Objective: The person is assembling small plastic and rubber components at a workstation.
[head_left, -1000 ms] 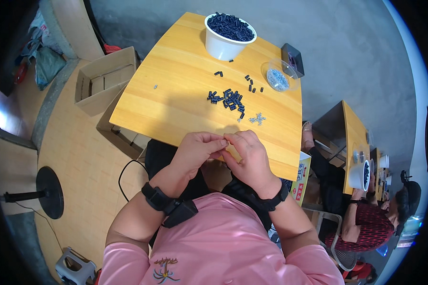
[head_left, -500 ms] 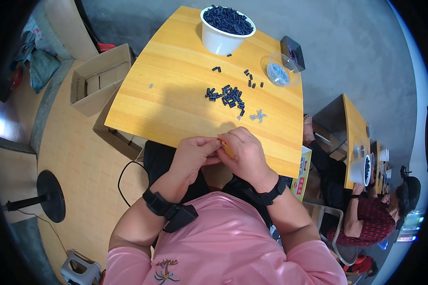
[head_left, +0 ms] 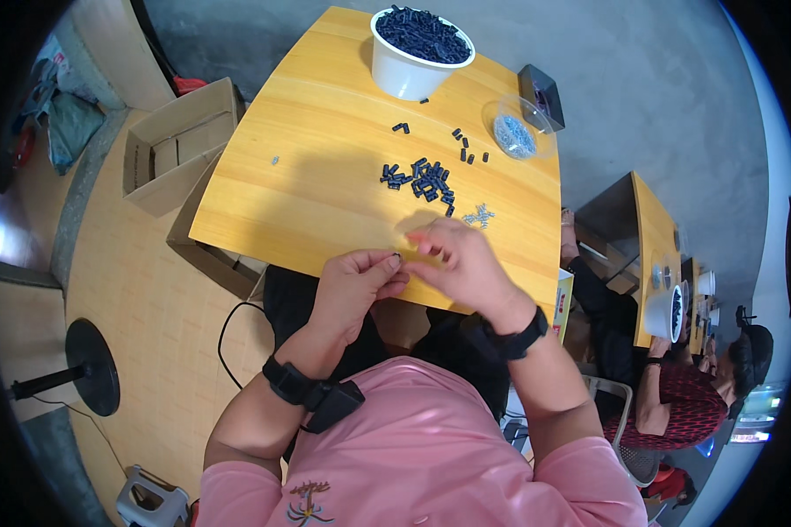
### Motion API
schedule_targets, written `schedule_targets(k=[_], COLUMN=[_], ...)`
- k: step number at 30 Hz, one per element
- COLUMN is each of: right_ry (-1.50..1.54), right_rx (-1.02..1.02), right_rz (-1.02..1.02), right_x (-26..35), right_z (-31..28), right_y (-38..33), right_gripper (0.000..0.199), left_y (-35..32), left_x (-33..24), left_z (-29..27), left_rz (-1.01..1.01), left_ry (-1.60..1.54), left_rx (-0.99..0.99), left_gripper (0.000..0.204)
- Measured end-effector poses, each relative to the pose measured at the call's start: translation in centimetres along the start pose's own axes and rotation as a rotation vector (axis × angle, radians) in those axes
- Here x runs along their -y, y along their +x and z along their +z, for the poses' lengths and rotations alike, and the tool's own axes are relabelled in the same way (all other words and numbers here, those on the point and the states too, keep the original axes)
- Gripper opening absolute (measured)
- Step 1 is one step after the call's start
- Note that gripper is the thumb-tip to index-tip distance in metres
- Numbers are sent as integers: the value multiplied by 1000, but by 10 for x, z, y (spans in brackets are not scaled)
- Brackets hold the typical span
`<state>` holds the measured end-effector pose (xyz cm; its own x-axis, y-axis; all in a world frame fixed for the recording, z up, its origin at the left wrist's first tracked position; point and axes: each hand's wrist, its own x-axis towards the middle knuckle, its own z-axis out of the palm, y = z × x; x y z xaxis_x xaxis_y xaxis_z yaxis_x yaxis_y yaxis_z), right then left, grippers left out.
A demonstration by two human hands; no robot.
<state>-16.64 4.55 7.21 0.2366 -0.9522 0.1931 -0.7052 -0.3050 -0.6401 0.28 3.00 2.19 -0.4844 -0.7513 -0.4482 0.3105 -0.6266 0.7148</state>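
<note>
My left hand point(head_left: 360, 279) is closed at the near edge of the wooden table point(head_left: 325, 206), thumb against fingers. A small black cylindrical piece point(head_left: 397, 256) just shows at its fingertips. Close by, my right hand point(head_left: 459, 263) has its fingers apart, slightly blurred, with nothing visible in it. Beyond the hands lies a pile of short black cylindrical pieces point(head_left: 429, 181). To its right, near my right hand, is a little heap of small silvery metal parts point(head_left: 479, 216).
A white bucket point(head_left: 404, 81) full of black pieces stands at the far edge. At the far right are a clear bowl point(head_left: 514, 136) of silvery parts and a dark tray point(head_left: 541, 97). Cardboard boxes point(head_left: 180, 145) stand left; another person point(head_left: 677, 400) sits at a table on the right.
My right hand has come away from the left, moving right and spreading its fingers. My left hand stays in place with the black piece now visible at its fingertips.
</note>
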Motion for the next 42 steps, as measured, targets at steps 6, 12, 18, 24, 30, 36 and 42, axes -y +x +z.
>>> schedule_targets(k=[6, 12, 18, 24, 30, 36, 42], right_ry=[-274, -438, -436, -406, -493, -229, 577], right_rx=[-131, -155, -117, -36, -47, -126, -121], right_rz=[192, 144, 148, 183, 29, 86, 444], right_x=[-35, -48, -48, -37, -37, -20, -27], right_z=[-9, 5, 11, 9, 12, 0, 3], right_y=[30, 45, 44, 36, 36, 25, -10], right_gripper=[10, 6, 7, 7, 7, 8, 7], left_y=[4, 3, 3, 3, 3, -3, -7], left_x=[-2, -6, -7, -7, -5, -5, -3], left_z=[-6, -10, -10, -10, -9, -6, 6], left_rz=[20, -26, -44, -42, -39, 0, 43], left_ry=[-74, -80, -64, -50, -40, 38, 126], left_rx=[-17, -4, -2, 2, -2, 24, 88], left_gripper=[19, 18, 18, 18, 19, 20, 22])
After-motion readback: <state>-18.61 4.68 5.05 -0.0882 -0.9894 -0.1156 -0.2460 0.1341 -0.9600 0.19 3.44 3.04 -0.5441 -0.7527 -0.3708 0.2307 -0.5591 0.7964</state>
